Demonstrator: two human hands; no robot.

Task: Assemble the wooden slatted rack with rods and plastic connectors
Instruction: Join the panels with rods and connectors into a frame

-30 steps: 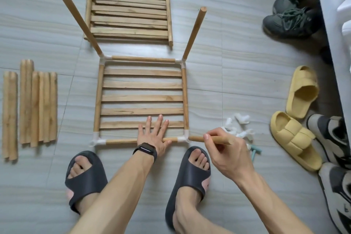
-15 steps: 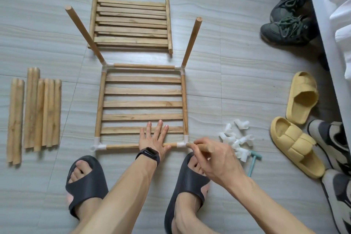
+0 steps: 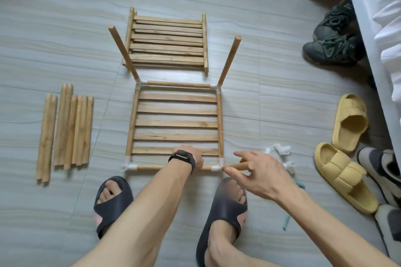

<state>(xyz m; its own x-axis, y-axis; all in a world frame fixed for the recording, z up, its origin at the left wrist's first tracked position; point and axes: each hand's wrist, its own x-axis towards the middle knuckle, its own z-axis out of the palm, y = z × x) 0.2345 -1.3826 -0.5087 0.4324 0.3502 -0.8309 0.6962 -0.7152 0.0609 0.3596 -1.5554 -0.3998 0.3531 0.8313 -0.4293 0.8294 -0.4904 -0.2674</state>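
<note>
Lying flat: rack (image 3: 176, 123) | five slats | white connectors (image 3: 129, 161) | rod (image 3: 238, 166) pinched

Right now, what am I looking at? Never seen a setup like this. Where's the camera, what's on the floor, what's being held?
There is no machine here. A person works with bare hands, and the one picture comes from a camera worn on their head, looking down past their arms and slippered feet.

On the tiled floor lies a wooden slatted frame. Two upright rods rise from its far corners. Beyond the frame lies a stack of slatted panels. To its left is a row of loose rods. To its right are spare connectors in white plastic, and some shoes.

The left hand rests on the frame's near edge. The right hand pinches a short rod in its fingers, with one end at the near right corner connector.
</note>
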